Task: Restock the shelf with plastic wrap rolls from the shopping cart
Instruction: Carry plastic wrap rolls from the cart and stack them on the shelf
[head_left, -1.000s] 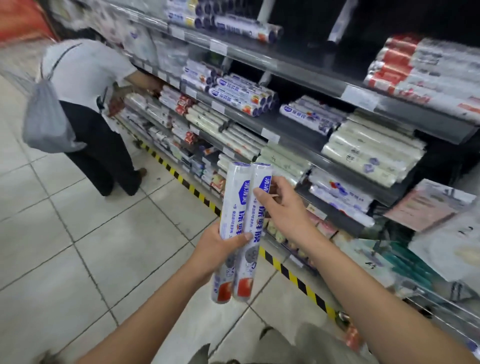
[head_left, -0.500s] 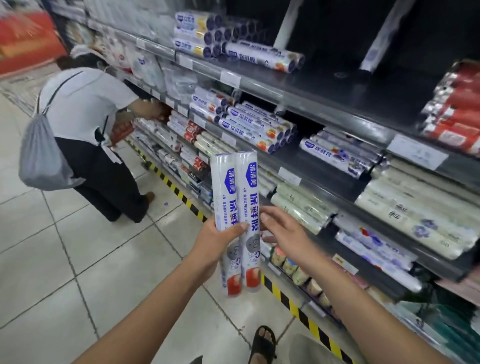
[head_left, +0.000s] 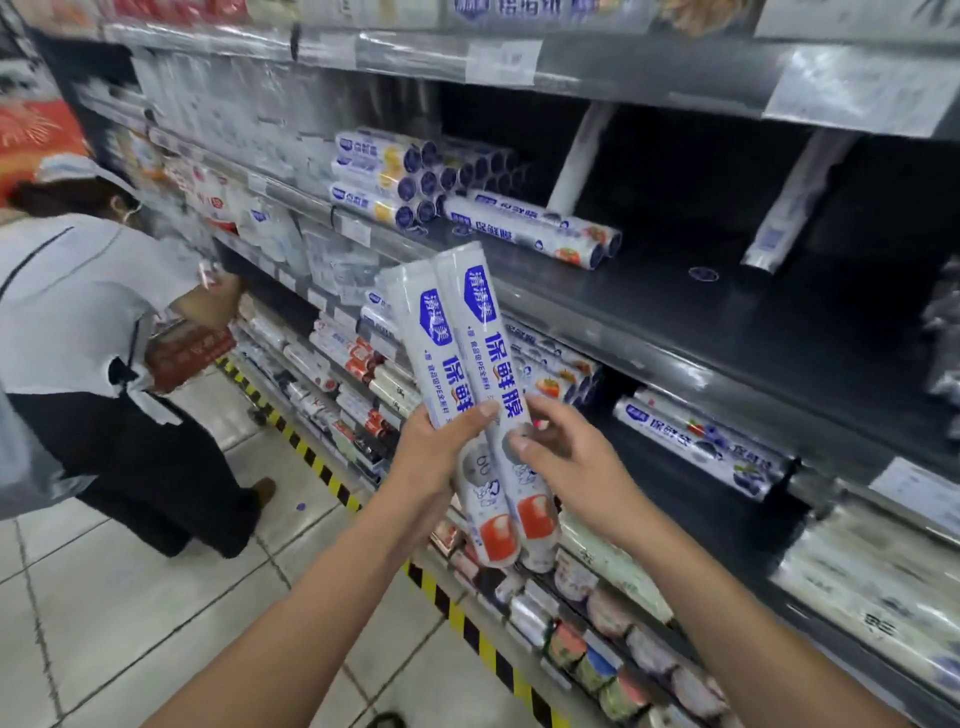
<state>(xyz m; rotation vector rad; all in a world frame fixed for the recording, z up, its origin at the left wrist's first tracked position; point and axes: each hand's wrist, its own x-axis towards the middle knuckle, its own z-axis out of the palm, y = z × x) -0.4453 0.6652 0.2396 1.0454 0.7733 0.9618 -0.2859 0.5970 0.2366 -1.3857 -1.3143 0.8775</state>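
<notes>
Plenty is smearing here: the goods far to the left of the hands are blurring into pale streaks, and the packs low by the forearms are too soft to read. The top edge is cutting off the uppermost goods, and the price tag (head_left: 501, 62) high above the hands is unreadable. A second person (head_left: 78, 312), well left of the left hand, is bending toward the lower racks, partly cropped by the edge.

Now the hands. The left hand (head_left: 431, 457) is gripping two plastic wrap rolls (head_left: 467, 353) side by side, thumb lying across their fronts, fingers wrapping out of sight behind. The rolls are standing nearly upright, tilting a little left, their tops rising well above both hands and their red-printed ends hanging below the palms. The right hand (head_left: 566, 462) is pinching the right-hand roll, thumb tip pressing its front and a curled forefinger touching its edge; the other fingers are hiding behind the wrapper.

The rolls are hanging in the air in front of the dark shelf (head_left: 727, 332), not touching it. Beyond and above the hands, matching shelf rolls (head_left: 530, 228) are lying on that board, with a stacked pile (head_left: 384, 176) to their left.
</notes>
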